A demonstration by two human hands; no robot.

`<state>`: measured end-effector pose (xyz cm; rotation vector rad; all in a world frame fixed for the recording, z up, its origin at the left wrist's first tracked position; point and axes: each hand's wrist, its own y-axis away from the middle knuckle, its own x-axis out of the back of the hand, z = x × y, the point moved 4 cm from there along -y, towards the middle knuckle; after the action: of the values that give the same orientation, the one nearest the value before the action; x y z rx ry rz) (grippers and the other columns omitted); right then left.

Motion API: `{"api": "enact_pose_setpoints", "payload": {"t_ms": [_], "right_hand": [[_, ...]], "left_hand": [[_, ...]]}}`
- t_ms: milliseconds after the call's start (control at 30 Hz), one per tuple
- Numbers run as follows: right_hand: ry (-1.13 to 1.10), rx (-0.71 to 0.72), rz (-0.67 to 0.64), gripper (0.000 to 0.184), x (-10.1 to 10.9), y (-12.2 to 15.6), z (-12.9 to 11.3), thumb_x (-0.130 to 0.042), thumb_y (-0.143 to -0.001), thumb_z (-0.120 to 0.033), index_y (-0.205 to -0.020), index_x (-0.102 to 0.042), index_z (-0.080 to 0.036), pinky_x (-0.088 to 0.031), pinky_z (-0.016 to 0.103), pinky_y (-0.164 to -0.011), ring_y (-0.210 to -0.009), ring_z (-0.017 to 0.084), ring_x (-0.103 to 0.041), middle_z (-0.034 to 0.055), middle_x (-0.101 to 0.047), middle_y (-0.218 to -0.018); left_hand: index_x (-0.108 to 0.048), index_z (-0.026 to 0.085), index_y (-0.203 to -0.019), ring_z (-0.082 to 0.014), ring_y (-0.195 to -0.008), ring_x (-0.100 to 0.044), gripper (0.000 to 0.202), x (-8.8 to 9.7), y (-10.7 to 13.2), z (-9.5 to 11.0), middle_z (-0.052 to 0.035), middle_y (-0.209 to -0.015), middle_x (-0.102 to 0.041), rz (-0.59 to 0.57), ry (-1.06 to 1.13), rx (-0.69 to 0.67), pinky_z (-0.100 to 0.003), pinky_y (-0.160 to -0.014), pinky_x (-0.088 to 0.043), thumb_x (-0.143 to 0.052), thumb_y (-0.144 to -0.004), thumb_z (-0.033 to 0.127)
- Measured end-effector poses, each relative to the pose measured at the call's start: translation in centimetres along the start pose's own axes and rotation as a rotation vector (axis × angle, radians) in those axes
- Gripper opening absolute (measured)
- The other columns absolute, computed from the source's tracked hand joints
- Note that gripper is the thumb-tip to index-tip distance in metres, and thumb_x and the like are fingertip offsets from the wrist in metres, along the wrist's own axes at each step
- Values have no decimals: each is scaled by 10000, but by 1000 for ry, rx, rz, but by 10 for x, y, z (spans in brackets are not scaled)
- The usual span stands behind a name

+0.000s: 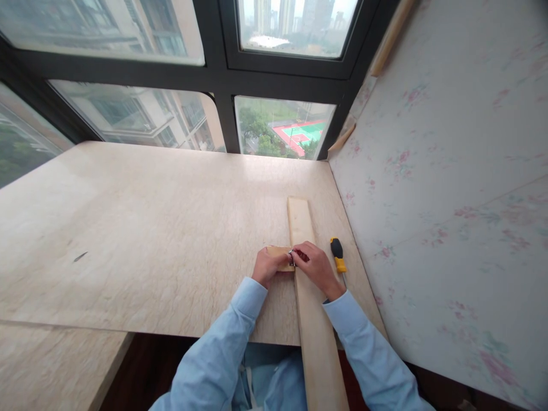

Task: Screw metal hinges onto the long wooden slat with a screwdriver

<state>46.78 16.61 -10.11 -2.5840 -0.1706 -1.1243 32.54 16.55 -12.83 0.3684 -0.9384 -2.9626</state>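
A long pale wooden board (314,319) lies lengthwise on the stone sill and reaches past its front edge toward my body. My left hand (269,265) is closed around a short wooden block (277,251), whose right end meets the board's left side. At that meeting point is a small shiny metal piece (291,258), its exact kind too small to make out. The fingers of my right hand (312,265) are pinched together at the metal piece, above the board. To the right of that hand lies a screwdriver (338,255) with a black and yellow handle.
The stone sill (171,228) stretches left, with a small dark pointed sliver (80,256) on it. A floral-papered wall (449,200) rises close on the right. Dark-framed windows (282,85) stand behind. The sill's front edge (171,334) drops off near my body.
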Motion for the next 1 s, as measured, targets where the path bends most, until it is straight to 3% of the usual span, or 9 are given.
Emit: {"api": "enact_pose_setpoints", "payload": {"t_ms": [267,400,633,733,867,1000], "right_hand": [[61,9,-37,113,1,1,-2,-541,-907,-202,-879,-647,-177,-469,305,-728,-811,195,-606,70,-645,-887],[21,7,-21,145,4,4,-4,-552,-909,-203,-1009,-652,-172,-493,301,-721,-801,183,-614,73,-652,-949],[-45,-21,31,213,21,22,-15,-534,-933,-271,-1092,-649,-190,-485,280,-671,-695,140,-584,53,-640,-920],[-12,-110,118,239,40,33,0,-526,-917,-285,-1082,-660,-176,-491,289,-694,-707,144,-586,57,-634,-911],[166,-331,222,315,69,44,39,-548,-867,-335,-1092,-661,-145,-493,338,-759,-751,173,-604,98,-630,-1006],[246,-550,147,393,78,49,71,-572,-846,-403,-1111,-646,-123,-468,329,-737,-821,206,-613,128,-643,-1029]], "left_hand": [[-513,188,-842,-161,-682,-636,324,2,-2,-3,15,-745,-613,-2,20,-7,-276,-574,-562,-746,-618,164],[-510,189,-869,-164,-676,-632,339,2,-1,-3,16,-749,-616,3,25,2,-280,-577,-558,-739,-621,156],[-504,191,-889,-167,-671,-639,339,0,0,0,11,-755,-623,-3,15,10,-272,-578,-551,-720,-637,123],[-499,199,-887,-169,-684,-645,331,0,0,2,13,-775,-618,6,-7,35,-271,-574,-552,-708,-647,108],[-482,211,-887,-184,-718,-658,344,0,0,4,16,-791,-612,7,-25,69,-283,-589,-559,-709,-650,107],[-474,220,-893,-183,-752,-668,324,0,-1,5,16,-804,-618,-2,-70,87,-277,-623,-565,-701,-680,126]]}}
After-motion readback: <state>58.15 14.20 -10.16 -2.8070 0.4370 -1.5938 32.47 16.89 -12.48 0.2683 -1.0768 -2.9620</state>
